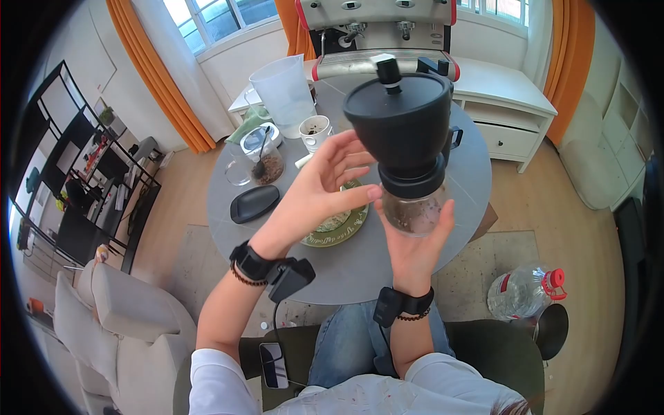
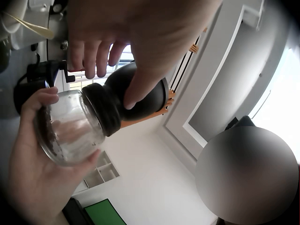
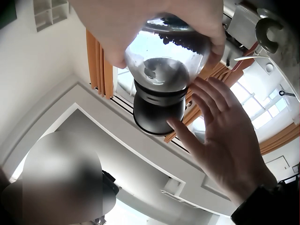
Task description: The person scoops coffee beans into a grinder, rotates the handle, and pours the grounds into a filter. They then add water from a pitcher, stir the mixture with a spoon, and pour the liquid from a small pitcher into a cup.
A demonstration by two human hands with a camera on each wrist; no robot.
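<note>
A hand coffee grinder with a black hopper (image 1: 408, 128) and a clear glass jar (image 1: 418, 211) is raised above the round table. My right hand (image 1: 415, 256) grips the jar from below, fingers round the glass (image 2: 70, 126). Dark bits lie inside the jar, plain in the right wrist view (image 3: 187, 41). My left hand (image 1: 321, 190) is beside the grinder, its fingers spread and slightly bent. In the left wrist view its thumb overlaps the black body (image 2: 136, 105); whether it touches is unclear. The right wrist view shows the left hand (image 3: 225, 136) with nothing in its grasp.
On the grey table (image 1: 318, 280) are a green plate (image 1: 346, 232), a black oval object (image 1: 254, 204), a glass of brown bits (image 1: 270, 169), a white cup (image 1: 315, 131), a small scale (image 1: 266, 138) and a clear pitcher (image 1: 283, 97). An espresso machine (image 1: 380, 41) stands behind.
</note>
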